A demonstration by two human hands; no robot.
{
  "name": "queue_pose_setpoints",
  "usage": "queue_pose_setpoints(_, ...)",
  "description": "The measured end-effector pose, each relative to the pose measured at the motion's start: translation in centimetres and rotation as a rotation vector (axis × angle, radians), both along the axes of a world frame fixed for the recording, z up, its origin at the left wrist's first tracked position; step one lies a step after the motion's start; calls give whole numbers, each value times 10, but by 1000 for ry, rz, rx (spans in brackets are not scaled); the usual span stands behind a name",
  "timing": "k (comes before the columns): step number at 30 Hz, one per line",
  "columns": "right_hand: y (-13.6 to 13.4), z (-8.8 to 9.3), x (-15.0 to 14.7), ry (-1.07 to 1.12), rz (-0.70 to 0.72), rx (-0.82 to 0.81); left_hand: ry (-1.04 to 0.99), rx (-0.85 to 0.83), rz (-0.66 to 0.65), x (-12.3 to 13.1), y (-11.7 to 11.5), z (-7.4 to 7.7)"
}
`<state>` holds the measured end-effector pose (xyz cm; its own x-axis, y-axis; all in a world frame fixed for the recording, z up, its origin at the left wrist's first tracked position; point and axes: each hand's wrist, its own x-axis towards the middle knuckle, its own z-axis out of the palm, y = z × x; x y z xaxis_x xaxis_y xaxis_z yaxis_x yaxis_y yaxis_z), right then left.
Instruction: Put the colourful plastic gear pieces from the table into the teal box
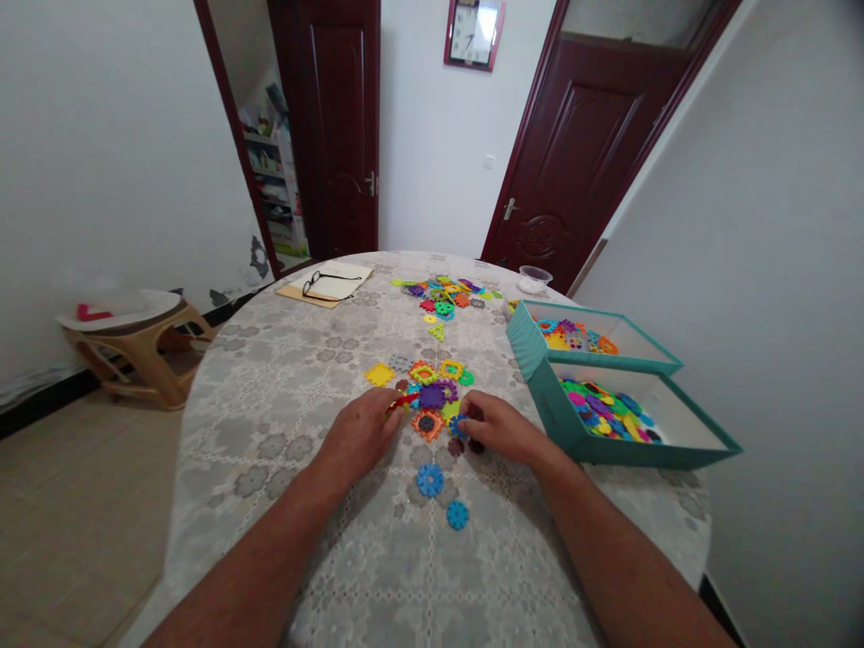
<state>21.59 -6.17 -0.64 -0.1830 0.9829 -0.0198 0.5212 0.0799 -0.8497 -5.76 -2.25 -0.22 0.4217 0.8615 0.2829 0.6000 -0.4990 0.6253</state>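
Observation:
My left hand (363, 430) is closed on a red plastic building piece (408, 399), with some yellow showing by the fingertips. My right hand (500, 425) has its fingers curled at a small blue gear-shaped piece (454, 425), thumb and finger touching it. Between the hands lies a loose cluster of interlocking pieces: a purple square (432, 396), an orange piece with a dark centre (427, 424), and a yellow square (380, 374) at the left. Closer to me rest two blue gear-shaped discs, one larger (430, 480) and one smaller (457, 515).
A teal box (567, 423) with two compartments of colourful pieces stands to the right. Farther back are a heap of pieces (445, 290), a clear plastic bowl (535, 279), and glasses (324, 284) on a notebook (344, 272). A patterned cloth (270, 522) covers the table.

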Motion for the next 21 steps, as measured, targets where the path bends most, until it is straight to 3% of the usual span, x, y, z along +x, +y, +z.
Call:
queue_pose_setpoints(5, 10, -1, 3, 70, -118, 87, -197, -227, 109, -5, 10, 5)
queue_pose_setpoints(10, 9, 3, 0, 238, -90, 11, -440, -482, 124, -3, 12, 9)
queue_pose_setpoints(21, 5, 12, -13, 330, -113, -63, -624, -698, 100, 6, 3, 17)
